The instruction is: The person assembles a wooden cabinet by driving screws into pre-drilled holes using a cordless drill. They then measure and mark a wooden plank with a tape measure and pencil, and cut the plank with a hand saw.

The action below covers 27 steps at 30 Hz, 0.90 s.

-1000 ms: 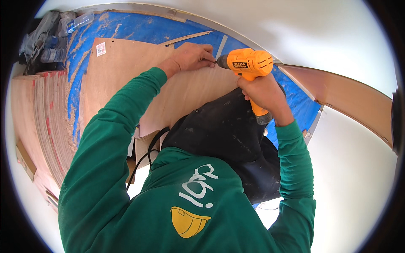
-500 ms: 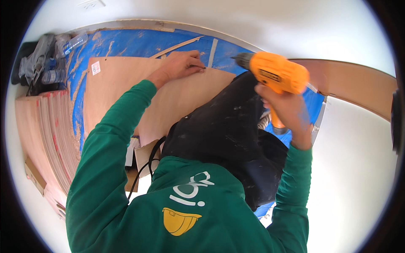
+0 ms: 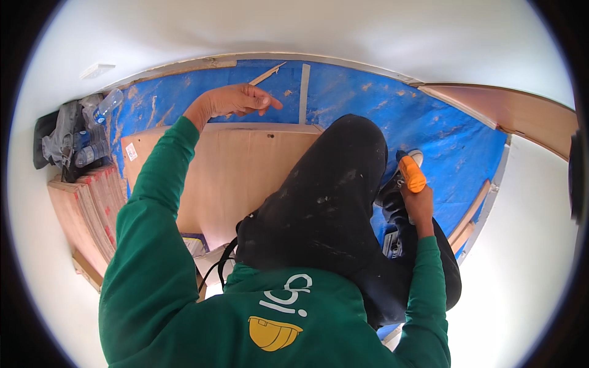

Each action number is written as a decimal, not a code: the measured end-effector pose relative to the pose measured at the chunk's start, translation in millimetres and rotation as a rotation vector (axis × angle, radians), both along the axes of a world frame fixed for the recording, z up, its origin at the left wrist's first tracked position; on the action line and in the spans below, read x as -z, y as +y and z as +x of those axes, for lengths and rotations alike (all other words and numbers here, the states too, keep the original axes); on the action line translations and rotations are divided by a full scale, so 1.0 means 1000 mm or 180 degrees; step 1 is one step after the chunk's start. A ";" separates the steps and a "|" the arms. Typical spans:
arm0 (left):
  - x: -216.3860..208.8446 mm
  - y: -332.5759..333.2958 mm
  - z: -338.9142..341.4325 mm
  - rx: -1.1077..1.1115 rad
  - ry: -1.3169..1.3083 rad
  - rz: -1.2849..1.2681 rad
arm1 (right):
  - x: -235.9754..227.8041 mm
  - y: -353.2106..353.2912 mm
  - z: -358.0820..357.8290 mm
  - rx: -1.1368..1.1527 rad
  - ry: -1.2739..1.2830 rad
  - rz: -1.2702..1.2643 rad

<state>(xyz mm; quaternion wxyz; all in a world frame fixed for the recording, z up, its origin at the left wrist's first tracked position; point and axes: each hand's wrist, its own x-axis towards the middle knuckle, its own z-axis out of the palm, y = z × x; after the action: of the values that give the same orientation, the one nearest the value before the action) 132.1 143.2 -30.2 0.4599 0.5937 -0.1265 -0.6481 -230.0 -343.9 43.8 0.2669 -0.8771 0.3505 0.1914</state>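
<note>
An orange cordless drill (image 3: 412, 175) sits low on the wearer's right, gripped in the R hand (image 3: 419, 205), its fingers wrapped round the handle (mostly hidden on the feed I'm running from afar), in line w/ a shoe (image 3: 416, 157) on blue sheeting (image 3: 454, 153). The L hand (image 3: 236, 101) hangs over the far edge of a pale plywood panel (image 3: 215, 162), fingers apart, index pointing right & the others part-curled; I see nothing held there, tho' the underside is out of my sight. The panel is in front of the wearer, its right end partly covered by a black-trousered leg (image 3: 331, 184); nr its far edge shows a small dark spot (image 3: 270, 135), screw head or hole, I can't tell which. My read: a gap btwn drilling or driving strokes at that edge, w/ drill & panel well apart. Any further stroke would call for the drill brought up square to the panel, the L hand steadying it. Also in frame: a stack of boards (image 3: 98, 202) at left, a clear plastic bottle (image 3: 108, 105) beyond, & a wood offcut (image 3: 268, 73) past the panel.
</note>
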 end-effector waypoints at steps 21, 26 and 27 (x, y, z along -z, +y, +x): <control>0.133 -0.165 -0.045 0.2402 -0.1747 0.0934 | 0.108 0.040 0.039 -0.1363 0.0741 -0.0739; 0.128 -0.161 -0.062 0.1949 -0.1532 0.1170 | 0.098 0.049 0.117 -0.1193 -0.0047 0.1092; 0.124 -0.161 -0.065 0.1910 -0.1573 0.1242 | 0.106 0.053 0.135 -0.0845 -0.0066 0.2097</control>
<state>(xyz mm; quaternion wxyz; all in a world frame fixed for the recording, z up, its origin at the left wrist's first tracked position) 67.2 -18.3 -154.1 0.0862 0.7437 -0.2748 -0.6032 -94.8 -291.0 -62.4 0.5117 -0.7838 0.1502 0.3182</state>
